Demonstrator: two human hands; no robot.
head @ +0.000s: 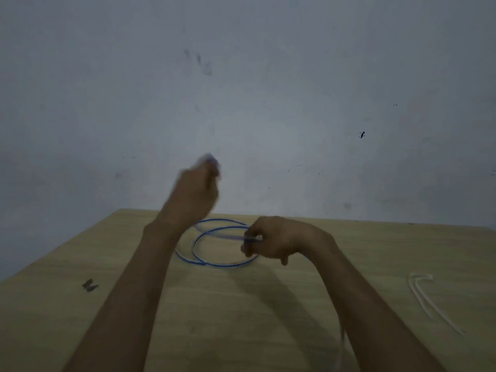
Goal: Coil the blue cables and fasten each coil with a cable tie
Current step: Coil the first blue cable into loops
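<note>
At the tips of your right hand [276,241], the fingers and thumb are pinched together on the cable [214,264], gripping it at the right side of its loops where a strand crosses the ring. The rest of that hand is curled, with the knuckles up and the wrist bent just above the table [241,318]. Your left hand [193,194] is raised higher, in front of the wall [295,76], and it is smeared by motion blur. Its fingers are curled closed, and a bluish smudge shows at the fingertips, which looks like a stretch of the same cable held there, though the blur hides the exact grip. Below and between your hands, the cable lies in two overlapping loops near the far edge of the table, the left arc passing behind your left wrist. Both bare forearms reach in from the bottom of the view, one on each side of the loops. Well apart to the right, a small bundle of white cable ties [426,296] lies on the wood, bent at its far end. On the left side of the table, a small dark thing [90,285] sits alone, too blurred to identify.
</note>
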